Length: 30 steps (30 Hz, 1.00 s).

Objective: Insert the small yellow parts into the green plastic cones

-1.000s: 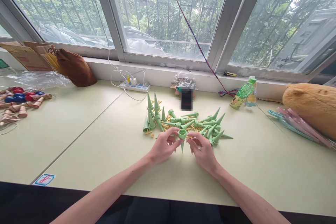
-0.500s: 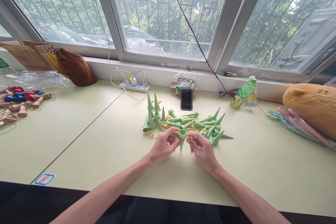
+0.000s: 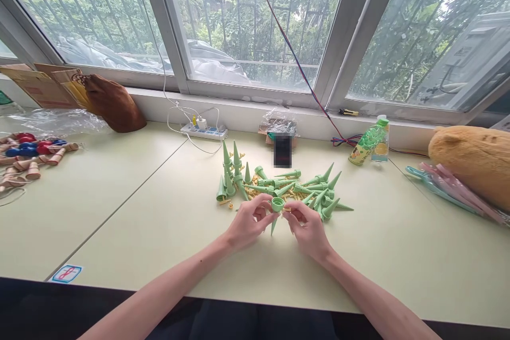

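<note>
Between the fingers of my left hand is a green plastic plant watering spike, its round open end facing up and its point downward. My right hand pinches a small yellow plastic piece against the right side of the spike, just below its rim. How far the piece goes into the spike is hidden by the fingers. Just beyond both hands lies a pile of green spikes mixed with small yellow parts. Several spikes stand upright at the pile's left.
Wooden toys with red and blue balls lie far left, near a brown pouch. A power strip sits by the window. A bottle, a plush toy and pink and teal plastic items are at right.
The spike's lower tip has swung slightly to the left. My right fingers and the yellow piece have shifted a little against the spike; both hands otherwise stay in place.
</note>
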Tool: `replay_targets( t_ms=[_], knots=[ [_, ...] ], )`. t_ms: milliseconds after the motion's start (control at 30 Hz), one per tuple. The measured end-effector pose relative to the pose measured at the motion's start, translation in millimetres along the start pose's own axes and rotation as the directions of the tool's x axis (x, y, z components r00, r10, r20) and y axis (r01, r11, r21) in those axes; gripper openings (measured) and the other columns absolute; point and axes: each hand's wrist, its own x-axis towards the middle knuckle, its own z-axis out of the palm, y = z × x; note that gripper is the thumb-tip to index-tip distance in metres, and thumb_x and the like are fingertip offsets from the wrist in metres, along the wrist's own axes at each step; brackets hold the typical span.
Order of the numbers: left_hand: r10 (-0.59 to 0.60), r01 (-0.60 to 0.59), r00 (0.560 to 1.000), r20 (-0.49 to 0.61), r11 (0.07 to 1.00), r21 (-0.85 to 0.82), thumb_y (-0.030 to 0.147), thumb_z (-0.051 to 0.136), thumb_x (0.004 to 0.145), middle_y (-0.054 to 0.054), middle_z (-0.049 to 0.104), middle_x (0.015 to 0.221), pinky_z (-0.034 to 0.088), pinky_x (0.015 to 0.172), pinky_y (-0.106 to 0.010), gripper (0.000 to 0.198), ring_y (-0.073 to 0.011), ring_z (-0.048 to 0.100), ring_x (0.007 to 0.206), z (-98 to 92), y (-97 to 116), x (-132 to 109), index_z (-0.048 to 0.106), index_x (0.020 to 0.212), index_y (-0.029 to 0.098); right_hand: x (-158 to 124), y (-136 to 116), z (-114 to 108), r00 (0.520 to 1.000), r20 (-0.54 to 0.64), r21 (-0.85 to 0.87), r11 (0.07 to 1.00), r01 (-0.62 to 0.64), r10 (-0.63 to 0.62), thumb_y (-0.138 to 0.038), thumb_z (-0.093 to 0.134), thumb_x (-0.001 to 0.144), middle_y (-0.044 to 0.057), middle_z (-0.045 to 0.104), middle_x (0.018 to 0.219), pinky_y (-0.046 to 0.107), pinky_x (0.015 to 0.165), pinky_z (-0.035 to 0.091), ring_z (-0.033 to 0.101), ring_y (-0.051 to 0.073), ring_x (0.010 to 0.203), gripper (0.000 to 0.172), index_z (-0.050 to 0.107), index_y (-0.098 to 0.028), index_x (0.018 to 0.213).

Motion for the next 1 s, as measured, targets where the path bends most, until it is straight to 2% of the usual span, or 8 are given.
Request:
replay_targets(
  t_ms=[400, 700, 867, 1000],
  knots=[
    [0.034, -0.035, 0.999, -0.024, 0.999, -0.031, 0.033, 0.066, 0.089, -0.003, 0.069, 0.083, 0.052, 0.046, -0.021, 0.028, -0.0076, 0.056, 0.049, 0.9, 3.0, -0.7, 0.054, 0.109, 0.017, 0.1, 2.1, 1.7, 1.0, 0.002, 0.162, 0.987, -0.021, 0.021, -0.037, 0.057, 0.096, 0.002, 0.064, 0.08, 0.026, 0.046, 0.048, 0.054, 0.011, 0.051, 0.018, 0.062, -0.021, 0.101],
    [0.1, -0.096, 0.994, -0.038, 0.992, 0.087, 0.033, 0.066, 0.089, -0.003, 0.065, 0.086, 0.049, 0.047, -0.019, 0.024, -0.0054, 0.053, 0.05, 1.1, 1.5, -0.8, 0.059, 0.106, 0.017, 0.5, 6.0, 1.7, 1.0, 0.01, 0.195, 0.981, -0.022, 0.02, -0.035, 0.056, 0.097, 0.002, 0.062, 0.079, 0.025, 0.046, 0.044, 0.049, 0.01, 0.05, 0.016, 0.062, -0.021, 0.098],
    [0.212, -0.208, 0.977, -0.006, 0.964, 0.167, 0.032, 0.06, 0.094, -0.005, 0.062, 0.095, 0.05, 0.054, -0.02, 0.019, -0.0071, 0.054, 0.06, -0.7, -4.3, -1.1, 0.063, 0.108, 0.02, 0.4, 3.4, 1.0, 1.0, 0.019, 0.195, 0.981, -0.025, 0.022, -0.037, 0.055, 0.097, 0.001, 0.06, 0.076, 0.024, 0.045, 0.043, 0.046, 0.009, 0.049, 0.018, 0.061, -0.021, 0.093],
    [0.307, -0.304, 0.951, 0.027, 0.924, 0.23, 0.027, 0.056, 0.096, -0.005, 0.06, 0.096, 0.05, 0.055, -0.021, 0.019, -0.0062, 0.051, 0.058, -2.0, -9.1, -1.4, 0.061, 0.113, 0.02, 0.5, 1.6, 0.8, 0.999, 0.029, 0.184, 0.982, -0.034, 0.029, -0.04, 0.055, 0.097, 0.0, 0.058, 0.073, 0.024, 0.044, 0.042, 0.045, 0.009, 0.047, 0.021, 0.061, -0.021, 0.092]
  ],
)
